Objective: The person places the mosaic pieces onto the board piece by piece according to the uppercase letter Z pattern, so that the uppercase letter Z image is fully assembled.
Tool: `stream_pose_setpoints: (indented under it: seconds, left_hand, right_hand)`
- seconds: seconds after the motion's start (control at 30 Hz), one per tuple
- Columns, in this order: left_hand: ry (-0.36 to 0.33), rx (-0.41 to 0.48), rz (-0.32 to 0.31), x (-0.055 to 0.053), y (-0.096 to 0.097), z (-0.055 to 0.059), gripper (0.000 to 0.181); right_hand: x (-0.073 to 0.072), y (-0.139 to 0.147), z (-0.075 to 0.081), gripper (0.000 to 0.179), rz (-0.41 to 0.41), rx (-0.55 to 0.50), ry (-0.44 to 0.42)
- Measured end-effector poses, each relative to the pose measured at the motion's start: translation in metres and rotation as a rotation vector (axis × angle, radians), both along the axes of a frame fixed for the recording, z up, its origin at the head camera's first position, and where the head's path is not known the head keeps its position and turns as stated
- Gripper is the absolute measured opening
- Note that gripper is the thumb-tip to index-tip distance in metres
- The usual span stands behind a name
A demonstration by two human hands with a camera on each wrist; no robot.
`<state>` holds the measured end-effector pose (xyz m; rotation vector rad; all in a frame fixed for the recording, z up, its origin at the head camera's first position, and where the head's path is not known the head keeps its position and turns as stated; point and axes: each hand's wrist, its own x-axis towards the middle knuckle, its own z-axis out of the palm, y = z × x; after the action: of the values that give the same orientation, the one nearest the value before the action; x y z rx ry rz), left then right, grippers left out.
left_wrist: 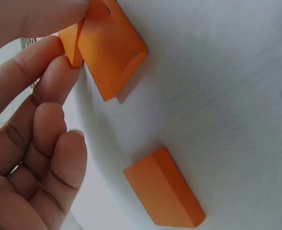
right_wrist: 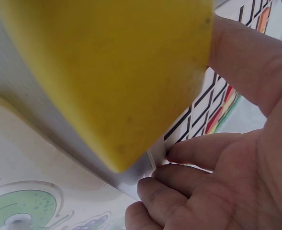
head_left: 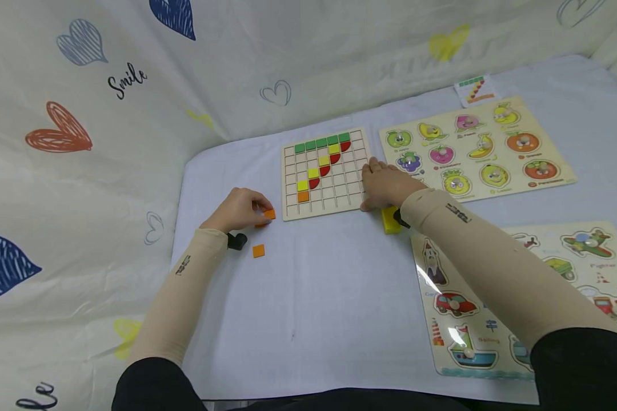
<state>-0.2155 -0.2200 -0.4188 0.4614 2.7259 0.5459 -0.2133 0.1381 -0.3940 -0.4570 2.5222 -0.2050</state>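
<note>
My left hand [head_left: 243,208] pinches a small orange square tile [left_wrist: 72,44] between thumb and fingertips, just left of the grid board [head_left: 339,200]. A second orange tile [left_wrist: 113,55] is right against it at the thumb. Another orange tile [head_left: 259,251] lies loose on the cloth below that hand. At the board's right edge rests my right hand [head_left: 388,184], fingers extended along the side and thumb at the lower corner. On the board, a green row tops a diagonal of yellow squares [head_left: 313,172] and red pieces [head_left: 324,170], with one orange square [head_left: 303,196] at lower left.
A yellow block [head_left: 391,220] sits under the right wrist. Right of the grid lies a fruit puzzle board [head_left: 475,188], with a pattern card [head_left: 476,90] behind it. A vehicle puzzle board [head_left: 427,348] lies nearer, partly beneath the right forearm. A printed curtain [head_left: 133,188] hangs behind.
</note>
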Motion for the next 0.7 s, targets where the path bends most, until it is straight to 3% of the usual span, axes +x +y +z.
stream_pose_setpoints:
  seconds: [0.27, 0.7]
  left_hand:
    - [0.017, 0.030, 0.038, -0.004, 0.013, 0.005, 0.021]
    - [0.030, 0.072, -0.096, -0.025, 0.080, 0.006, 0.023]
  right_hand:
    - [0.000, 0.003, 0.000, 0.099, -0.009, -0.003, -0.008]
    - [0.000, 0.002, -0.004, 0.097, 0.005, -0.003, 0.010]
